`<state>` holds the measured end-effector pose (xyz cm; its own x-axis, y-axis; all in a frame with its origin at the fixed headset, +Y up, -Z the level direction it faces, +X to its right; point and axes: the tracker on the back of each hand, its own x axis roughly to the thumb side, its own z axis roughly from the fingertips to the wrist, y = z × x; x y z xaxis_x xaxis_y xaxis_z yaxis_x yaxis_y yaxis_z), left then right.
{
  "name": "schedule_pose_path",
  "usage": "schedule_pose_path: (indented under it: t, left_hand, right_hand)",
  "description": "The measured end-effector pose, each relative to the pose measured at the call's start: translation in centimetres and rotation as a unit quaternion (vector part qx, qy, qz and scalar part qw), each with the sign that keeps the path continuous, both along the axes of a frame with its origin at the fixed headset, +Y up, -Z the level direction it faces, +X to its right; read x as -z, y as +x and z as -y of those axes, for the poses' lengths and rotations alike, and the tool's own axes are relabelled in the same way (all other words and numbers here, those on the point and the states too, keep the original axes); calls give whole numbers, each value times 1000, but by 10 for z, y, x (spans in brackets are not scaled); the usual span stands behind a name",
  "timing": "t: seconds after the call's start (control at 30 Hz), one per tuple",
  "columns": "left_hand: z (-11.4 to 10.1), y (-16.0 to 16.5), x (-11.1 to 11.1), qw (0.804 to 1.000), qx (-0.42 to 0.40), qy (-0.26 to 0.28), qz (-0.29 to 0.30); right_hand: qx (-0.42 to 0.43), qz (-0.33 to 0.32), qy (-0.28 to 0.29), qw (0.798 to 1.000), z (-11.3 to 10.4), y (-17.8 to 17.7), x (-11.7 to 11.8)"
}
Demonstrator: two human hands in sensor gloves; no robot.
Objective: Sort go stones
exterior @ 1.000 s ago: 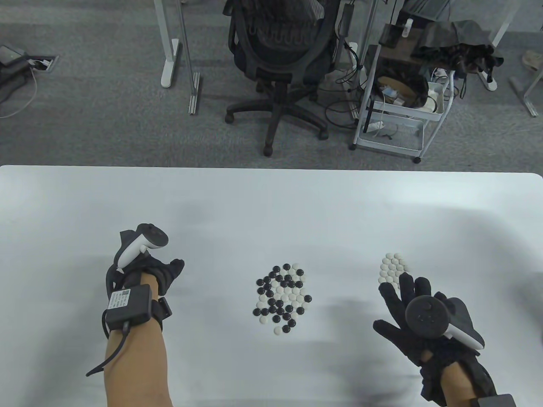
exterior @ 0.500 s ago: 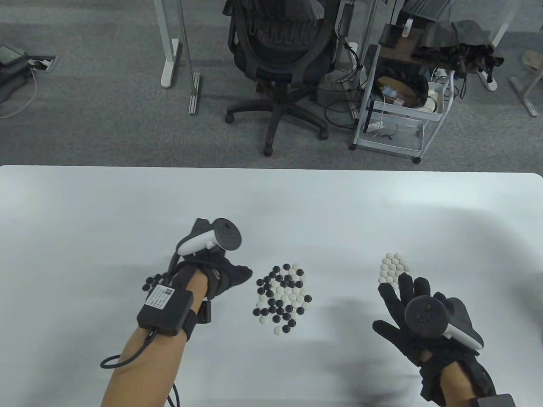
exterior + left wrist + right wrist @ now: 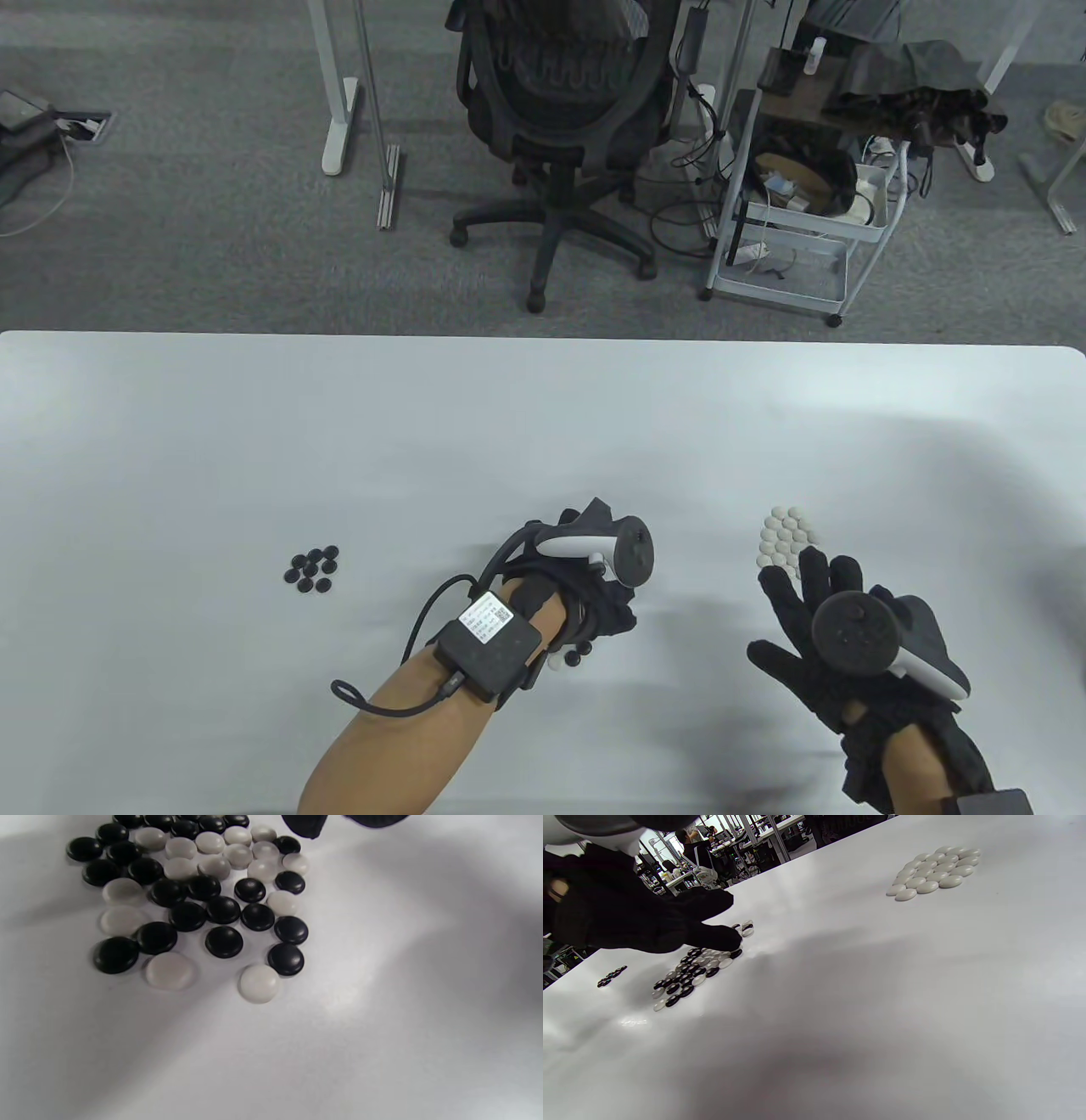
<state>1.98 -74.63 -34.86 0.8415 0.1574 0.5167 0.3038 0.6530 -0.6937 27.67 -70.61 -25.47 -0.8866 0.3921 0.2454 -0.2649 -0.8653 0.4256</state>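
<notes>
The left hand now sits over the mixed pile of black and white stones in the middle of the surface, one finger reaching down to the far side of the pile, but I cannot tell if it holds a stone. A second ago it was over the small group of black stones on the left. The right hand stays flat with fingers spread just below the white stones; lots of bare room lies all around.
</notes>
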Motion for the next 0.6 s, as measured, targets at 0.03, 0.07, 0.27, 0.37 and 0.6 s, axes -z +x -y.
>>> schedule_pose_path:
  t: [0.03,0.07,0.27,0.37,0.6]
  left_hand:
    - [2,1,0,1000,11,5,0]
    - [4,3,1,1000,20,9,2]
    - [8,28,26,999,-12,14,-33]
    - [9,40,49,996,-23,22,-81]
    - [8,-14,96,973,-21,15,-229]
  right_hand:
    - [0,0,0,1000,0,0,0]
    - [0,0,-1,1000,0,0,0]
    - [-4,-2,-6,1000,1,0,0]
    - [-5,-2,-8,1000,2,-1,0]
    - [-1,-3,-8,1000,1,-1,-1]
